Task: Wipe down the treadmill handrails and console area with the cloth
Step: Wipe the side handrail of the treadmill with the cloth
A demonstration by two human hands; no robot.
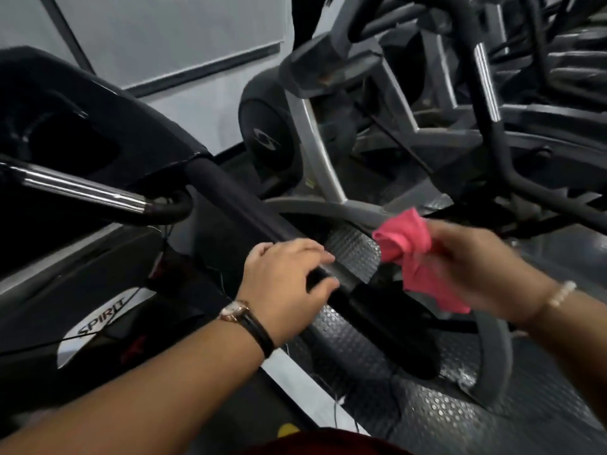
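The treadmill's black padded right handrail (236, 201) runs diagonally from the console (82, 119) at the upper left down toward the middle. My left hand (285, 277) grips the lower end of this handrail, fingers over the top and thumb underneath. My right hand (473, 267), blurred, holds a crumpled pink cloth (414, 254) in the air to the right of the handrail, apart from it. A chrome crossbar (82, 188) with a black curved end sits below the console.
An elliptical machine (328, 133) with grey frame and studded foot pedals (354, 254) stands close on the right. More gym machines fill the upper right. The treadmill's side rail bearing a "SPIRIT" logo (98, 323) lies at lower left. A white wall is behind.
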